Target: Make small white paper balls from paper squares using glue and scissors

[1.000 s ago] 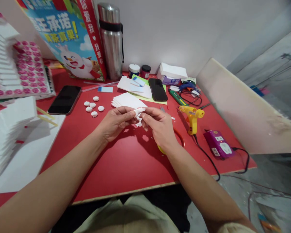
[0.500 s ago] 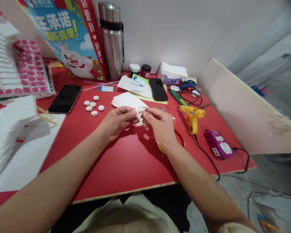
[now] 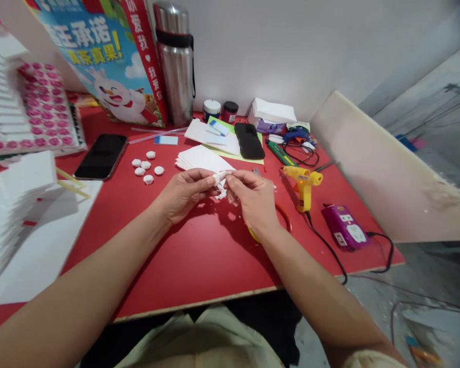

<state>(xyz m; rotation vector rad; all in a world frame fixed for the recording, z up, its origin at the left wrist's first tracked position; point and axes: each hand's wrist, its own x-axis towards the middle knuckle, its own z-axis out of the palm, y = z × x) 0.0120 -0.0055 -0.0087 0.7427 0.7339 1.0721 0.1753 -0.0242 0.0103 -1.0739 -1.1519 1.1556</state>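
On your left, one black smartphone [image 3: 101, 156] lies on the red table [image 3: 195, 260]; to its right sit six small white rounded pieces [image 3: 148, 179]. One steel thermos [image 3: 176, 71] stands at the far side. Your left hand [image 3: 187, 194] pinches one white strip [image 3: 220, 177] between thumb and fingers, above the table's middle; two lidded jars [image 3: 212, 111] stand far beyond. A second smartphone [image 3: 250, 141] lies nearer. Your right hand [image 3: 256, 198] pinches the strip's right end. Farther right are one yellow glue gun [image 3: 304, 186] and one purple power socket [image 3: 343, 225].
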